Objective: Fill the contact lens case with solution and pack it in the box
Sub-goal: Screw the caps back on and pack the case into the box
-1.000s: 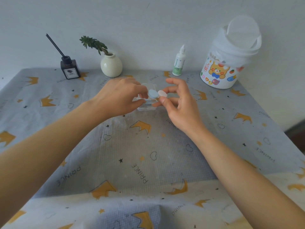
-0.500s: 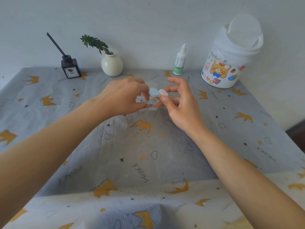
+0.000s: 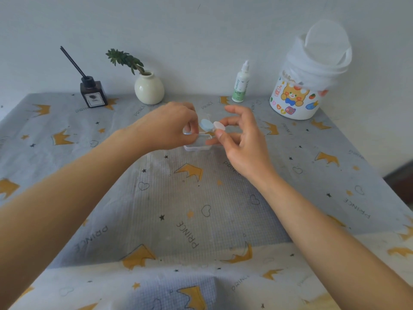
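Observation:
A contact lens case (image 3: 211, 126) with one blue cap and one pale pink cap is held in the air just above a small clear plastic box (image 3: 197, 146) on the table. My left hand (image 3: 172, 128) pinches the case at its blue end, and its fingers hide part of the box. At the pink end, my right hand (image 3: 242, 142) pinches the case between thumb and forefinger, the other fingers spread. The solution bottle (image 3: 241, 85), white with a green label, stands upright at the back of the table, apart from both hands.
A white wipes tub (image 3: 306, 86) with a bear sticker and raised lid stands at the back right. A white vase (image 3: 149, 88) with a sprig and a dark reed diffuser (image 3: 93, 92) stand at the back left. A grey crown-print cloth (image 3: 190, 198) covers the table.
Both hands have stayed together on the lens case over the box. The case has tilted slightly; the shift is very small.

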A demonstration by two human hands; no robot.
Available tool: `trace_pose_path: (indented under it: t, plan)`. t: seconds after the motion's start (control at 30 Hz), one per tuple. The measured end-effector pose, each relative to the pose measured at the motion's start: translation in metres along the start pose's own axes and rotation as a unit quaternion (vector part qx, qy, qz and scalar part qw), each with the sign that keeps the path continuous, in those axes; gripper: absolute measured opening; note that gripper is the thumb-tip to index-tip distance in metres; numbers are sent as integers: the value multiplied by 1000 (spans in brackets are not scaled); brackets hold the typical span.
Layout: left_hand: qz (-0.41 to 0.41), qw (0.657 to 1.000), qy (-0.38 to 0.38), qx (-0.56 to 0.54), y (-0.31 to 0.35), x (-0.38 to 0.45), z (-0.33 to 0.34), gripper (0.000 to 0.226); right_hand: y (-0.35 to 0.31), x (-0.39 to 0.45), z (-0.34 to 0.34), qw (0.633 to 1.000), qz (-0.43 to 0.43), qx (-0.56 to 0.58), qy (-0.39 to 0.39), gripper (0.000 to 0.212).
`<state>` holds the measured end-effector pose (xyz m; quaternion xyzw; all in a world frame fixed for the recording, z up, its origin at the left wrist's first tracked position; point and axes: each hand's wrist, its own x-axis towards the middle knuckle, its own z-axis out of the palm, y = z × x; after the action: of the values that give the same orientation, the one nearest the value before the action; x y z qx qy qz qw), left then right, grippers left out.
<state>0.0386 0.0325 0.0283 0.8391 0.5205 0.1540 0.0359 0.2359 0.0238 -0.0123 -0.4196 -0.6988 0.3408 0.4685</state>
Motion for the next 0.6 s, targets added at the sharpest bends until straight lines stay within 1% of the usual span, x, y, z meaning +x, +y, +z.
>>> trace_pose_path:
  t: [0.17, 0.3, 0.47, 0.6]
  plan:
    - [-34, 994, 73, -70, -4, -9, 0, 4, -2, 0, -1, 1000, 2, -1, 0, 44]
    - [-69, 979, 146, -122, -5, -20, 5, 7, -2, -1, 0, 1000, -10, -23, -13, 43]
    - [-91, 964, 184, -167, -2, -26, 15, 6, -2, 0, 3, 995, -49, -84, -21, 41]
    - [-104, 953, 197, -206, -1, -27, 23, 7, -1, 2, 5, 986, -87, -139, -30, 31]
